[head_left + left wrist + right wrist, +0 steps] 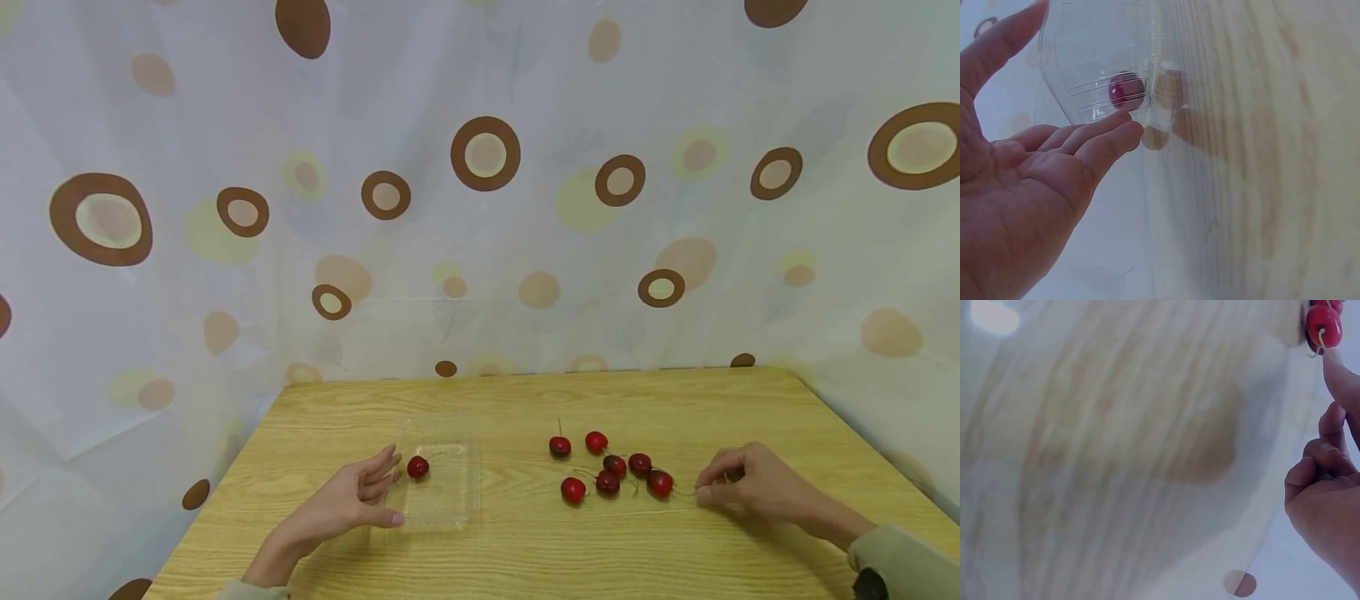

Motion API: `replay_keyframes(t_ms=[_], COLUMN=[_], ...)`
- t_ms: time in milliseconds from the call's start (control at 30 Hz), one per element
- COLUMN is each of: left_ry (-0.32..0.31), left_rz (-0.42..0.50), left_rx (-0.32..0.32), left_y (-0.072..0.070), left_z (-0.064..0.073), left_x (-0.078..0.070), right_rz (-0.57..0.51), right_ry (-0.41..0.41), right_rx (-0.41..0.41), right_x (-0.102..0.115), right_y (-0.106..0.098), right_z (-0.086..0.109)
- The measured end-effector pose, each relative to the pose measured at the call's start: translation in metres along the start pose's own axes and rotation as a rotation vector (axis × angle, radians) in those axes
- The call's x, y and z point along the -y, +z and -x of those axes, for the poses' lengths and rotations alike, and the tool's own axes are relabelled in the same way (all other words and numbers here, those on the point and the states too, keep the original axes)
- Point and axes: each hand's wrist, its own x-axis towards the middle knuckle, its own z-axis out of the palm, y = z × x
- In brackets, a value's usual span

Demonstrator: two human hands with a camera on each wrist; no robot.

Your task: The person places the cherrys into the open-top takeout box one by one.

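My left hand [348, 498] is at the left side of a clear plastic box [474, 483], its fingers extended and spread from the thumb. One dark red cherry [417, 467] with a stem lies inside, close to those fingertips; the left wrist view shows this cherry [1125, 91] through the transparent wall. On the right, the thumb and index finger of my right hand [757, 487] pinch the end of a thin stem. That stem belongs to the rightmost cherry [660, 483] of a loose group, which sits by the fingertips in the right wrist view, its red side [1324, 326] showing.
Several more cherries lie between the box and my right hand, among them a front one [573, 490] and a back one [596, 442]. The wooden table [525, 558] ends at a patterned curtain [540, 208] behind and at the sides.
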Motion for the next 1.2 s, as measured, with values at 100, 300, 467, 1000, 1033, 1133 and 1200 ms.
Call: replay_keyframes(t_ms=[100,300,467,1000,1033,1133,1200], left_ry=[-0.001,-0.002,0.005,0.006,0.007,0.011,0.013], left_rz=[0.005,0.005,0.005,0.012,0.011,0.003,0.007], left_rx=[0.001,0.003,0.004,0.006,0.004,0.001,0.001], left_y=[0.000,-0.001,-0.001,-0.001,-0.001,-0.002,-0.002], left_z=[0.000,0.000,0.000,0.000,0.000,-0.001,-0.001], left_x=[0.000,0.000,-0.002,0.002,0.002,0.001,0.001], right_rz=[0.005,-0.021,-0.054,-0.123,-0.121,-0.112,-0.118], right_ry=[-0.004,0.014,0.022,-0.044,-0.048,-0.061,-0.068], right_rx=[0.006,0.037,0.050,0.065,0.062,0.055,0.056], right_x=[0.006,0.028,0.050,0.104,0.107,0.113,0.117], right_y=[-0.003,-0.008,-0.002,0.051,0.055,0.066,0.074], right_z=[-0.002,-0.014,-0.033,-0.107,-0.112,-0.125,-0.133])
